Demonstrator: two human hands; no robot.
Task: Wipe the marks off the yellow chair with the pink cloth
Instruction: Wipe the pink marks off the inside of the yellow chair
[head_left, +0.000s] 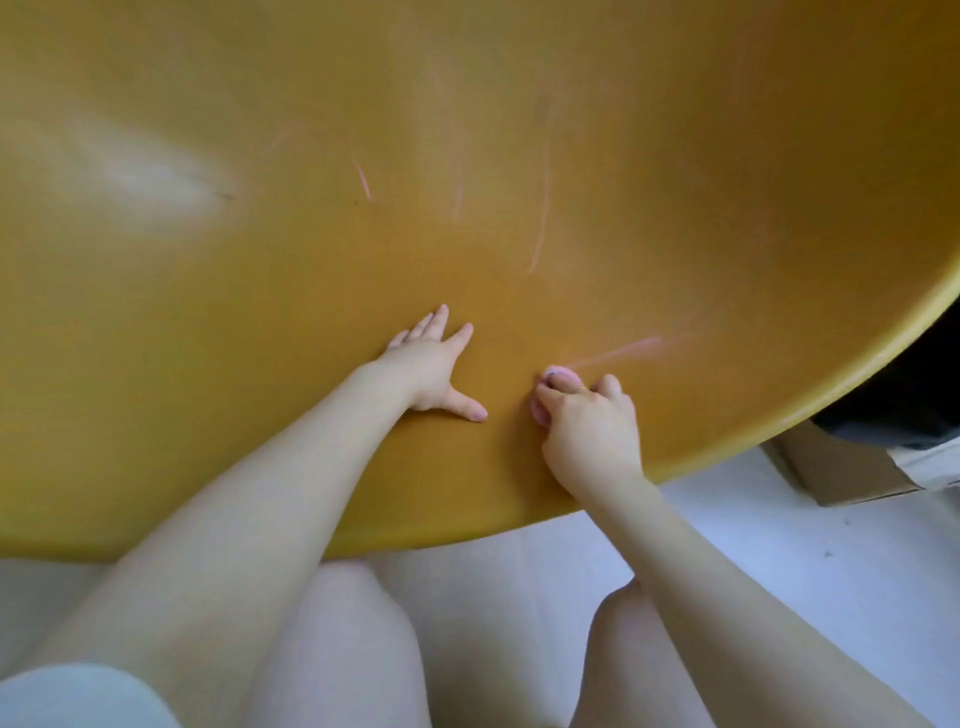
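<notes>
The yellow chair (311, 270) fills most of the head view as a broad curved seat surface. Pale pink marks streak it: a short one (362, 178) left of centre, a long thin one (543, 218) in the middle, and a smeared one (623, 349) just right of my hands. My left hand (431, 366) lies flat on the seat with fingers spread. My right hand (587, 421) is bunched around the pink cloth (555, 372), which peeks out at the fingertips and presses on the seat at the smeared mark's left end.
The chair's front rim (779, 431) curves down to the right. Beyond it, a brown cardboard box (836, 467) sits on the white floor (779, 545). My bare knees (353, 623) are below the rim, close to the chair.
</notes>
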